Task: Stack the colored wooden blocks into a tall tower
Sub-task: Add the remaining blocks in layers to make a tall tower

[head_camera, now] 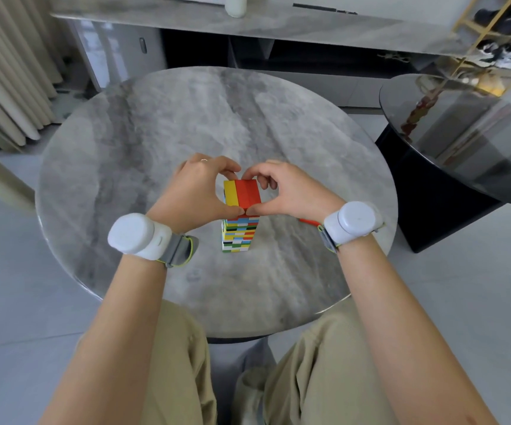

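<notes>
2-handed, L hand, R hand pinch tower

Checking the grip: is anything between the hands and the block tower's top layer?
Nothing visible: the left hand and right hand both pinch the top layer directly, thumbs at its near end.

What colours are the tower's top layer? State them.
The top layer of the multicoloured wooden block tower: yellow on its left, red beside it; head view.
</notes>
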Demonstrator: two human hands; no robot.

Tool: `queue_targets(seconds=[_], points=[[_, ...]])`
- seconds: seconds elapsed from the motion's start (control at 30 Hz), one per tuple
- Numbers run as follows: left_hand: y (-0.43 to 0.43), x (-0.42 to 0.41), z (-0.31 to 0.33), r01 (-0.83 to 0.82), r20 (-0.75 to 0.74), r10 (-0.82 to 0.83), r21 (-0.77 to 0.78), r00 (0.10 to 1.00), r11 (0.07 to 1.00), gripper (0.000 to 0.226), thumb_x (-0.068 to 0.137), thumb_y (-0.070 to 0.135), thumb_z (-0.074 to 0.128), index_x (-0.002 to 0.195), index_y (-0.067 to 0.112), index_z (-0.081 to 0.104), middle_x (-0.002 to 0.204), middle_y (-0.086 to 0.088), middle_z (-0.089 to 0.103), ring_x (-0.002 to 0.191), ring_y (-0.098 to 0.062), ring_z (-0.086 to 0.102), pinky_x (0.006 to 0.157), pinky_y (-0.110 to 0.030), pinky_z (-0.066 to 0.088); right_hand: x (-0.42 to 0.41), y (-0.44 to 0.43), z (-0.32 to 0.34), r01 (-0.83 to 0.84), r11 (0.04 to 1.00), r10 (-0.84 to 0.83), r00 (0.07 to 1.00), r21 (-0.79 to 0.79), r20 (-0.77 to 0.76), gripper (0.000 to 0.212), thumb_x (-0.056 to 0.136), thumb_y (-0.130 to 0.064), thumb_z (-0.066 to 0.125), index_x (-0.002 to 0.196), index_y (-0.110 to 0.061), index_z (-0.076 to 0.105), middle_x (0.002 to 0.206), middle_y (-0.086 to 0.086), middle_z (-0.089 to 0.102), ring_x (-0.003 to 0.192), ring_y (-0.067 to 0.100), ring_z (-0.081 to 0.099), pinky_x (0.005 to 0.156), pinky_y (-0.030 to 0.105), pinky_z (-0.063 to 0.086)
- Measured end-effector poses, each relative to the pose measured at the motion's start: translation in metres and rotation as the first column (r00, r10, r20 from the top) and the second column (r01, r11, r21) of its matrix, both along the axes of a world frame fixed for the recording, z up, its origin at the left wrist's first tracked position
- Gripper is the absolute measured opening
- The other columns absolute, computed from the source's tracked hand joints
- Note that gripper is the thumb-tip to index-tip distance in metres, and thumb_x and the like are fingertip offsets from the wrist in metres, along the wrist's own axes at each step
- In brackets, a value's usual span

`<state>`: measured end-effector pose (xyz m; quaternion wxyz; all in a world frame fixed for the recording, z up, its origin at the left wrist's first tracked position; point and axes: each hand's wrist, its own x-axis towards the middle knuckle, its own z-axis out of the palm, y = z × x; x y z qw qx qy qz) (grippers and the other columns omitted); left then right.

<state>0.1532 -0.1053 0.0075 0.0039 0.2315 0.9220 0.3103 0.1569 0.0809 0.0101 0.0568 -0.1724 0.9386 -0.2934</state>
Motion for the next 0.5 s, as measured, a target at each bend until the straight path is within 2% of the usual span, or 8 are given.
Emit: queue_targets(seconds=[0.13,0.33,0.5], points=[[0.0009,-0.0003,-0.0016,0.001,0.002,-0.001,-0.013,1.0,1.0,0.067,0.065,0.034,0.08,0.125,0.022,0.053,0.111,0.011,0.063,0.118,-0.017,0.043,0.105,-0.036,0.033,-0.0012,0.0003,-0.0022,0.002,1.0,-0.002,1.0,0.013,0.003,0.05,0.065,-0.032,0.082,0.11,-0.022,0.062,0.078,-0.01,0.042,0.073,0.013,0.043,0.073,0.035,0.042],[0.0032,-0.001,-0.005,0.01,-0.001,-0.01,-0.053,1.0,0.999,0.069,0.065,0.038,0.079,0.127,0.023,0.052,0.112,0.013,0.063,0.12,-0.017,0.042,0.107,-0.035,0.029,-0.0013,0.0025,-0.0066,0.007,0.999,-0.008,1.0,0.034,0.017,0.051,0.067,-0.033,0.08,0.113,-0.023,0.06,0.078,-0.013,0.042,0.07,0.004,0.042,0.07,0.025,0.036],[0.0024,-0.0019,-0.0055,0.007,0.0,-0.007,-0.061,1.0,0.998,0.069,0.066,0.039,0.079,0.127,0.023,0.051,0.112,0.013,0.063,0.12,-0.017,0.042,0.108,-0.036,0.028,-0.0015,0.0025,-0.0068,0.01,0.999,-0.011,1.0,0.041,0.024,0.052,0.067,-0.035,0.08,0.114,-0.024,0.06,0.083,-0.01,0.045,0.073,0.006,0.043,0.071,0.026,0.038]])
